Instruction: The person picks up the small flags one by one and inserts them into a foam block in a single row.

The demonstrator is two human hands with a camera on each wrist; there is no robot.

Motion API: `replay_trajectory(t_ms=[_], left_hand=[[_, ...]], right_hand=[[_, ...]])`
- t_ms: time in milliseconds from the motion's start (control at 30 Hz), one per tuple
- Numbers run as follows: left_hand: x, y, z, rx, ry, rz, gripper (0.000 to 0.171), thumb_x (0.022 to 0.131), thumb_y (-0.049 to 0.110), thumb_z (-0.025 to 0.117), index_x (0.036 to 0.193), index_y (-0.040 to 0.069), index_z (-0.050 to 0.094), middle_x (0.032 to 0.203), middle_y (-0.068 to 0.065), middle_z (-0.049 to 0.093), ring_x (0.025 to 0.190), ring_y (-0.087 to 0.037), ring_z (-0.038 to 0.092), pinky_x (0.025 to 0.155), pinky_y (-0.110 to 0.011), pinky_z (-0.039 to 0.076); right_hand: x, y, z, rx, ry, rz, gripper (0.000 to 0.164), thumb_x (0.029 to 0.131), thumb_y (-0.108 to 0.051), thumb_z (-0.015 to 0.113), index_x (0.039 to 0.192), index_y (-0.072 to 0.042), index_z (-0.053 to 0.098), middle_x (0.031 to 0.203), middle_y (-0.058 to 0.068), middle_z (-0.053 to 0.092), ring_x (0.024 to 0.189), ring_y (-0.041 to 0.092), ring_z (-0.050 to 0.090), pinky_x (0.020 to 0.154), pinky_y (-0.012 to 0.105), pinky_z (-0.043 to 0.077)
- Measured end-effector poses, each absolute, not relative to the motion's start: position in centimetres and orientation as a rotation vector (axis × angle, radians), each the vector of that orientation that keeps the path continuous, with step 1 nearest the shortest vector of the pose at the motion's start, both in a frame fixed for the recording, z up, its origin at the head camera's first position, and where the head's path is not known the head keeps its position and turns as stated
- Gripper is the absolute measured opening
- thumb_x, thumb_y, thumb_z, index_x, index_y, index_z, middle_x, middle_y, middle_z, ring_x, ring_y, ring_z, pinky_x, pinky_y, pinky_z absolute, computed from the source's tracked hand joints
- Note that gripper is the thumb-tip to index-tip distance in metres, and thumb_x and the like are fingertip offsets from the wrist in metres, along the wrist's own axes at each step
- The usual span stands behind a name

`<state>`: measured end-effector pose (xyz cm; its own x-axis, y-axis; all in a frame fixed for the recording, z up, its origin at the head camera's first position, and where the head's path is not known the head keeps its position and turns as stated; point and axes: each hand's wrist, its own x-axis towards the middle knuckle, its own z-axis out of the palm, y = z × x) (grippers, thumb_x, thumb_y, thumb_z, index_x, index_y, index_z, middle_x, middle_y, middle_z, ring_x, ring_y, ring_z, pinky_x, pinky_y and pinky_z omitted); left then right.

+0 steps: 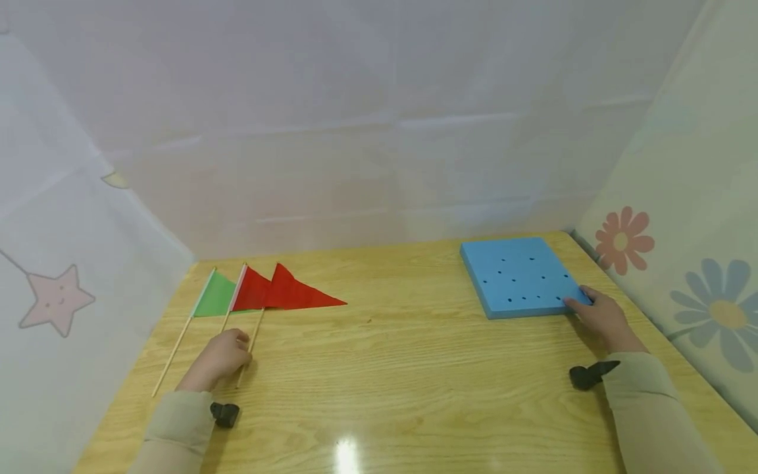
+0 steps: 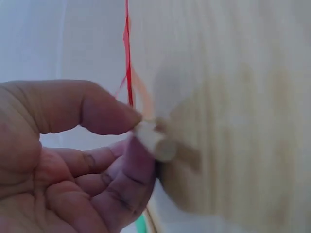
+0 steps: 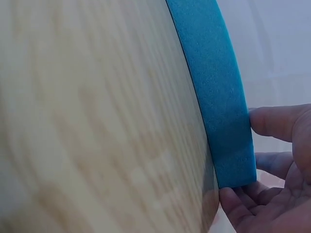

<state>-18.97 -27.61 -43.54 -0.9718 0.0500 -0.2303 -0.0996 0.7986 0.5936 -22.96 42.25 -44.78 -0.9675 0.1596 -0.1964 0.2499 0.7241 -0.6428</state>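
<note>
Three small pennants on thin wooden sticks lie at the left of the table: a green flag (image 1: 216, 296), a red flag (image 1: 250, 289) beside it, and a second red flag (image 1: 299, 294) overlapping that one. My left hand (image 1: 222, 355) pinches the rightmost flag's stick (image 1: 257, 332) between thumb and fingers; the stick's blunt end (image 2: 165, 148) pokes out in the left wrist view. At the right, a blue foam board (image 1: 518, 273) dotted with small holes lies flat. My right hand (image 1: 604, 319) holds its near right corner, thumb on top, fingers (image 3: 235, 206) around the side.
A wooden table (image 1: 379, 388) carries everything. White cloth (image 1: 379, 145) hangs behind it, and printed cloth with flowers (image 1: 622, 240) closes off the right. At the left, the cloth bears a pink star (image 1: 57, 301).
</note>
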Motion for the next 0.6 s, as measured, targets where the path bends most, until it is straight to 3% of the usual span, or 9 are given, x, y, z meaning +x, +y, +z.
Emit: replay_trajectory(t_ms=[233,600], left_hand=[[-18.8,-28.1,-44.2,-0.110,2.781,1.095,0.040,0.089,-0.001,0.062,0.123,-0.022,0.056,0.101,-0.020,0.064,0.094,-0.031,0.059,0.077,-0.039,0.051],[-18.9,-27.7,-43.4,-0.144,2.796,1.215,0.037,0.091,-0.003,0.061,0.123,-0.020,0.055,0.102,-0.020,0.063,0.095,-0.031,0.059,0.073,-0.032,0.050]], right_hand=[[-23.5,41.9,-45.1,0.239,2.826,-1.014,0.082,0.110,-0.041,0.044,0.152,0.020,0.010,0.151,0.050,0.010,0.139,0.068,0.011,0.111,0.074,0.019],[-23.4,39.5,-44.7,0.245,2.825,-0.998,0.081,0.109,-0.040,0.047,0.153,0.019,0.012,0.151,0.050,0.012,0.140,0.067,0.013,0.112,0.072,0.021]])
